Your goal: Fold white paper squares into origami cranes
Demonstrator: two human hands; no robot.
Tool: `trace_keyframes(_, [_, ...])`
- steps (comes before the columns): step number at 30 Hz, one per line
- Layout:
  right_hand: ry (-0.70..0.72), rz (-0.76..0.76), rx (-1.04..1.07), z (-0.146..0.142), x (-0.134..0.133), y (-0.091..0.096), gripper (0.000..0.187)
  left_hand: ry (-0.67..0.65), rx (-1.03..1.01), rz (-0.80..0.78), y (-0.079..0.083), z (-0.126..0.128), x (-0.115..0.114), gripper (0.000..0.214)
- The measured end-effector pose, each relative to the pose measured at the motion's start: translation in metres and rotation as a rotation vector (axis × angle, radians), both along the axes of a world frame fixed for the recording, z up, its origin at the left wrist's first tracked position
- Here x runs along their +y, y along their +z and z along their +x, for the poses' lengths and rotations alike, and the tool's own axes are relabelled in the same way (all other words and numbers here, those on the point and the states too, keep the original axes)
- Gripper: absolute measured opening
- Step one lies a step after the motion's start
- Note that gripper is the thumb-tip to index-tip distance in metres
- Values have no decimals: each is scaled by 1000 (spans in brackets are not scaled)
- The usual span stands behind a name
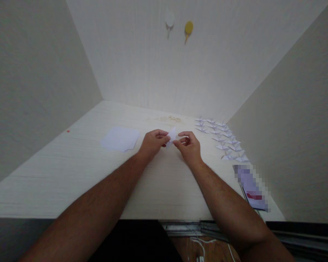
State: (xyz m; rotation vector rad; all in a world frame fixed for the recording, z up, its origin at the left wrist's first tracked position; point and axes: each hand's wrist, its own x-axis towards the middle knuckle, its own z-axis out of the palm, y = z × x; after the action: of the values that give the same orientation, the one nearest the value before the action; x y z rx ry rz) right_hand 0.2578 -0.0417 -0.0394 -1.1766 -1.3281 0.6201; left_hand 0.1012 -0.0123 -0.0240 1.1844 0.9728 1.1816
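A small folded piece of white paper point(172, 135) is held up between my two hands over the middle of the table. My left hand point(154, 141) pinches its left side between thumb and fingers. On the other side, my right hand point(190, 144) has its thumb at the lower right edge of the paper, with the index finger raised and curved apart from it. To the left lies a stack of white paper sheets point(120, 138). Folded white paper cranes point(220, 138) stand in rows on the right, beyond my right hand.
A phone-like flat object point(251, 187), blurred by pixels, lies near the right edge of the white table point(164, 189). Walls rise at the left, back and right. White and yellow round hooks point(188, 27) are on the back wall. White cables point(200, 247) hang below the table edge.
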Motion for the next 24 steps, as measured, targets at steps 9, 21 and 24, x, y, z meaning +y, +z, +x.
trace_keyframes(9, [32, 113, -197, 1, -1, 3, 7, -61, -28, -33, 0, 2, -2, 36])
trace_keyframes(21, [1, 122, -186, 0, 0, 3, 8, -139, -167, -70, -5, 1, -1, 39])
trace_keyframes(24, [10, 169, -166, 1, 0, 5, 7, -124, -212, -53, -4, 3, -2, 37])
